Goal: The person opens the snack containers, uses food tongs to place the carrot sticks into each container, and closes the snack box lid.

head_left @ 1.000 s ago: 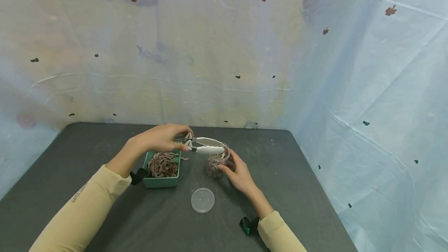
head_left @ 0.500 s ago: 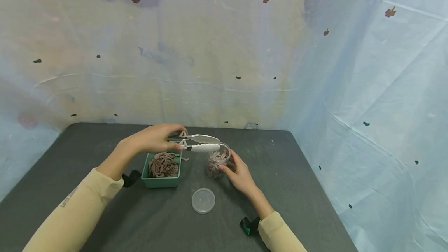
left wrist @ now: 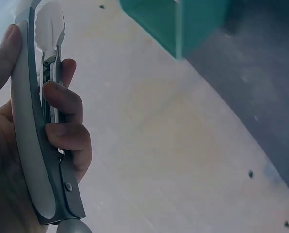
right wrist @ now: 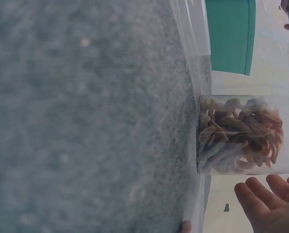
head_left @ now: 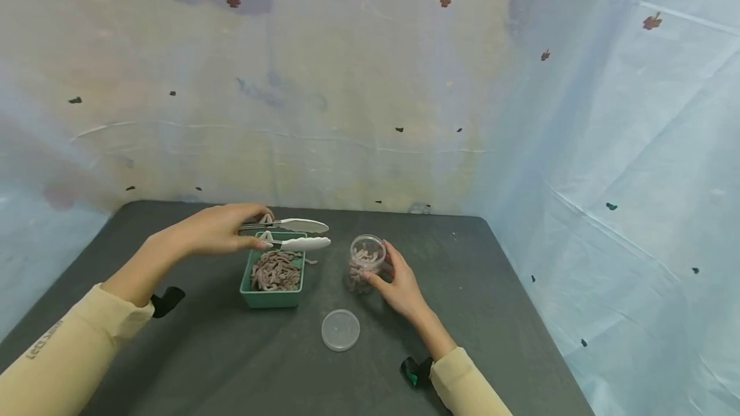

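Observation:
My left hand [head_left: 215,228] grips a pair of tongs [head_left: 303,244] with white tips, which stand apart above the back of a green container [head_left: 272,300] of brown strips [head_left: 276,271]. In the left wrist view the fingers curl round the tongs' handles [left wrist: 30,126]. A clear jar [head_left: 367,255] partly filled with similar strips [right wrist: 241,136] stands upright to the right of the container. My right hand [head_left: 399,284] holds the jar's right side, thumb at the front and fingers behind.
A round clear lid [head_left: 340,330] lies flat on the dark table [head_left: 260,364], in front of the jar. One strip [head_left: 311,262] is beside the container's right rim. A patterned sheet [head_left: 324,82] hangs behind the table, and a bluish one [head_left: 647,178] at the right.
My left hand has moved left with the tongs, from over the jar's mouth to above the container, and the tips have spread wider. My right hand has stayed at the jar.

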